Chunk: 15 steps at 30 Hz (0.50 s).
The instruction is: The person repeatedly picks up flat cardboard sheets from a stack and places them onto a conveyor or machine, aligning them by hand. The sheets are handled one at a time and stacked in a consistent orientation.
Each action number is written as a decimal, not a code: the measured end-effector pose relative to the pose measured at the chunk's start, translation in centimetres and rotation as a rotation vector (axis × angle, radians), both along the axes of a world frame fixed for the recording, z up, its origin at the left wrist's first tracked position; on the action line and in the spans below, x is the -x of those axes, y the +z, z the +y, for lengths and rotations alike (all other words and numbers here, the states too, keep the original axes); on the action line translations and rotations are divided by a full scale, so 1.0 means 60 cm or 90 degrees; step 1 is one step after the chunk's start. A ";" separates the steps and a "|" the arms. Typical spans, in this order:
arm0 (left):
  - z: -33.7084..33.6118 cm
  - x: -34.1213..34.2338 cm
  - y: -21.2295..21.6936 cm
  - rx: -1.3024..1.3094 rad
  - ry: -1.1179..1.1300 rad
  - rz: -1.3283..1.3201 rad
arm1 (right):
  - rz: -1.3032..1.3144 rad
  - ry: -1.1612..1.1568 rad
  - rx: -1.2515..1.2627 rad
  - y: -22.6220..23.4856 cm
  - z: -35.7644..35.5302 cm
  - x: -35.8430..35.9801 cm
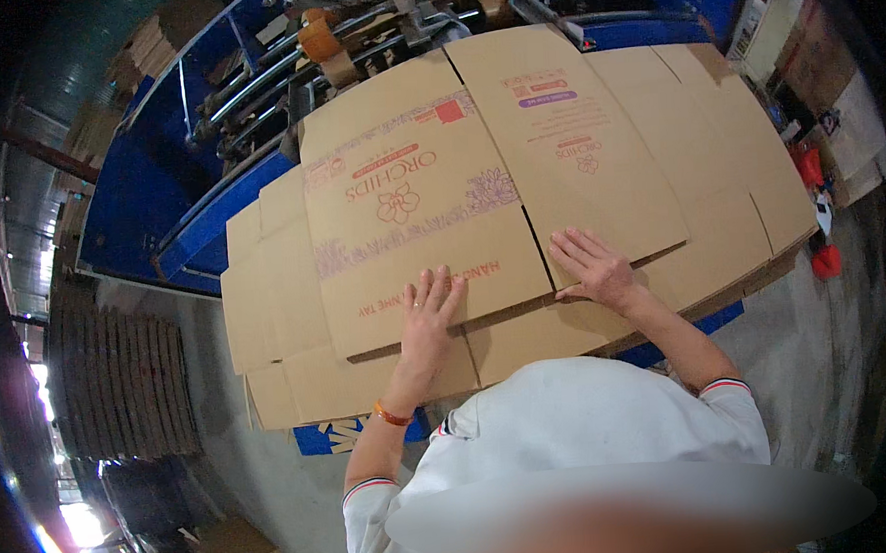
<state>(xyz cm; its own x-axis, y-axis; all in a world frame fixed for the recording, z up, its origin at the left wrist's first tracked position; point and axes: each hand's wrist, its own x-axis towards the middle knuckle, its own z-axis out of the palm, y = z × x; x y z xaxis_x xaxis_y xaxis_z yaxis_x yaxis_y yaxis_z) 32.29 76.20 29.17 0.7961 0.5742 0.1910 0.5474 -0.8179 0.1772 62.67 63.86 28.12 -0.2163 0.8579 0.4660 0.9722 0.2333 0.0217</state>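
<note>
A flattened cardboard carton (413, 268) with red and purple print lies on top of larger plain brown cardboard sheets (709, 182). A dark slot runs between its left panel and its right panel (599, 188). My left hand (431, 315) rests on the near edge of the left panel, fingers spread; a ring and an orange bracelet show on that arm. On the right panel, just beside the slot, my right hand (595, 271) lies with its fingers stretched out and the thumb near the edge. Neither hand grips anything.
Beyond the carton stands a blue machine (174, 215) with metal rollers and orange parts (320, 38). On the left, a tall stack of cardboard (118, 379) sits on the grey floor (244, 487). Red objects (825, 261) are off to the right.
</note>
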 end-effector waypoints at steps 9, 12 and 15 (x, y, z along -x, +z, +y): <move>0.204 -0.085 -0.004 -0.120 0.006 -0.039 | 0.004 -0.026 -0.080 0.010 0.204 -0.064; 0.236 -0.101 -0.003 -0.143 0.010 -0.026 | -0.022 -0.037 -0.098 -0.002 0.237 -0.084; 0.261 -0.111 0.002 -0.164 0.019 -0.007 | -0.075 -0.065 -0.100 -0.009 0.273 -0.102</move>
